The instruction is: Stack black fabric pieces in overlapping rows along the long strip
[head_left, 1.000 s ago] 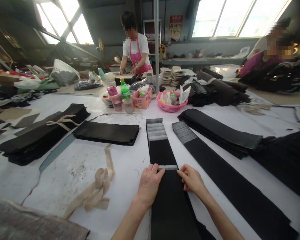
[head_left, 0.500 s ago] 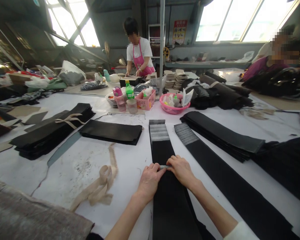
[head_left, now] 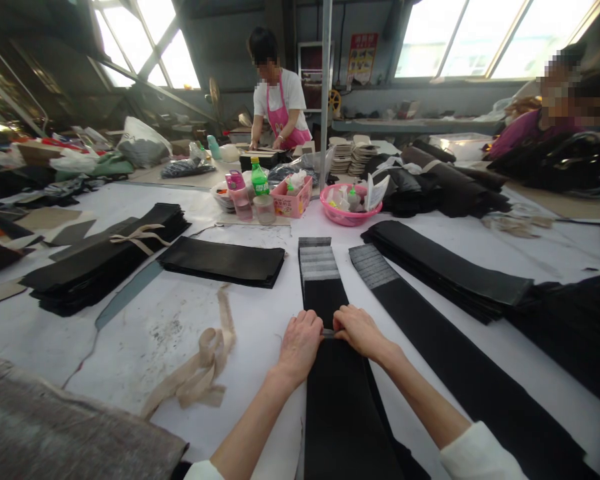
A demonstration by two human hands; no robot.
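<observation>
A long stack of black strips [head_left: 347, 407] runs up the middle of the view, its far end showing overlapping grey bands [head_left: 319, 262]. Across this stack, my left hand [head_left: 303, 341] pinches the left side of a strip's edge, fingers pressed together. On the right side of the same edge, my right hand [head_left: 357, 328] also pinches with bent fingers. A narrow gap separates the two hands, and a thin pale line shows between them. To the right lies a second fanned stack of black strips [head_left: 440, 340] with a grey-banded end, touched by neither hand.
Black stacks [head_left: 223, 261] and a tied bundle [head_left: 105, 257] lie left, near a beige cloth ribbon [head_left: 200, 367]. Another black stack [head_left: 450, 270] is at right. Beyond are a pink basket [head_left: 350, 205], a green bottle [head_left: 259, 179] and a pole [head_left: 326, 93]. Two people are farther back.
My hands have turned slightly, with the fingers curled lower over the edge. The grey piece seen between them earlier now shows only as a thin line.
</observation>
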